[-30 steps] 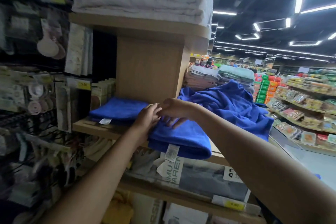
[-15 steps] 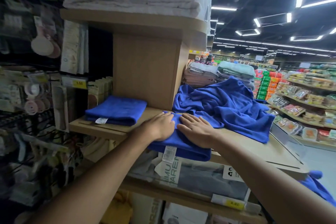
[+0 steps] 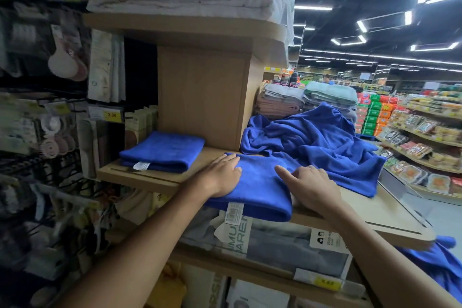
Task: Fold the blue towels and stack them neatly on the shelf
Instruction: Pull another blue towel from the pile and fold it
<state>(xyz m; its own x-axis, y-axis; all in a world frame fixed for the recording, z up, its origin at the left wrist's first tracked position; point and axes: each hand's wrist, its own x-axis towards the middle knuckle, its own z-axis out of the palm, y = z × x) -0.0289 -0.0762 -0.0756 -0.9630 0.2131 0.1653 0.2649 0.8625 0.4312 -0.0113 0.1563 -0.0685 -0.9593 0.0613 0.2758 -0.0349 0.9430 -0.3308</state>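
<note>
Now smoothing the folded blue cloth towel point(image 3: 262, 182) on the wooden shelf point(image 3: 375, 212)
left hand point(image 3: 220, 177) and right hand point(image 3: 310, 187) lie flat atop it, gripping nothing; next, likely grasp and stack it on the second folded blue towel point(image 3: 162, 151) left of them.

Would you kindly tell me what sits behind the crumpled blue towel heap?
Folded stacks of pinkish-grey towels and pale green towels; the crumpled blue towel heap covers their lower parts.

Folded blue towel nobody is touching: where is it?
Head view, left of centre: the folded blue towel lies on the wooden shelf, in front of the upright panel, left of the left hand.
</note>
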